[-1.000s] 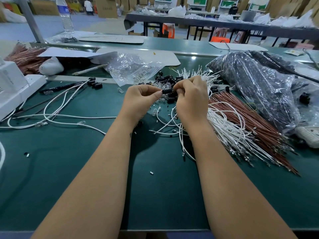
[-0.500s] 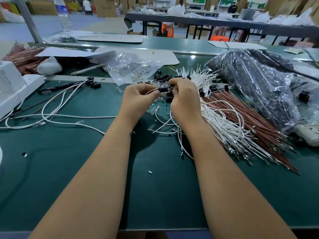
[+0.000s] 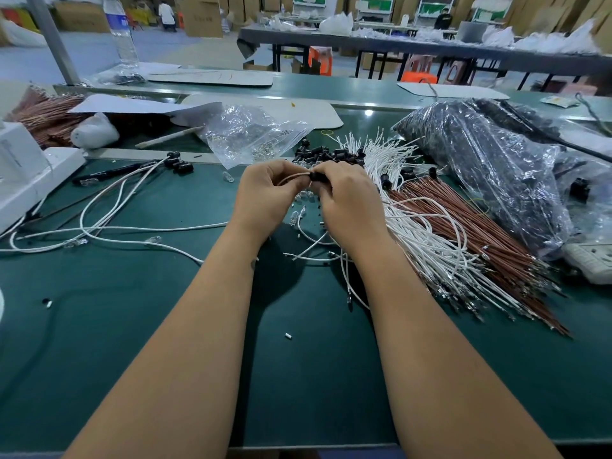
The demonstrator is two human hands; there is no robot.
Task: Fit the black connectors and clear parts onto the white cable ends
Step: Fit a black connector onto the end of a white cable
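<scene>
Now my right hand pinches the black connector, left hand pinches the wire; feed straight, push till seated.

1. There is one view only, from a wide-angle camera worn on the person's head.
2. It looks forward and down over both bare forearms onto the dark green matte worktable, close below.
3. Straight edges bow near the frame borders.
4. Its upper part reaches across the far grey-topped long bench, well away.
</scene>
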